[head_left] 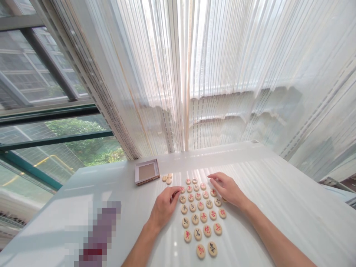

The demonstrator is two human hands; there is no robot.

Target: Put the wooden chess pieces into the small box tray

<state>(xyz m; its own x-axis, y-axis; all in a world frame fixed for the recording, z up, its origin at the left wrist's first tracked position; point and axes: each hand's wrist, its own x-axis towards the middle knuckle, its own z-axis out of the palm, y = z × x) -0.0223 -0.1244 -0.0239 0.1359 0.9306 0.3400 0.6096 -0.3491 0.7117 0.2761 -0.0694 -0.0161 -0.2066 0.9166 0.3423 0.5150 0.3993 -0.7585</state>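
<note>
Round wooden Chinese chess pieces (200,205) with red or black characters lie face up in several rows on the white table (264,230). My left hand (162,207) is at the rows' upper left corner, thumb and forefinger closed at a red-marked piece (183,189). On the far right side, my right hand (229,190) hovers low with fingers stretched out and holds nothing visible. A red-marked piece (213,192) lies just beneath its fingers. Another piece is mostly hidden under that palm. Two pieces, one red-marked (200,251) and one black-marked (212,249), form the nearest row.
Several blank-looking pieces (168,178) are grouped beyond my left hand. Beside them stands an open shallow box (147,172). A blurred-out purple object (102,233) lies at the table's left. Sheer striped curtains (222,74) hang behind the far edge, with a window (55,81) at left.
</note>
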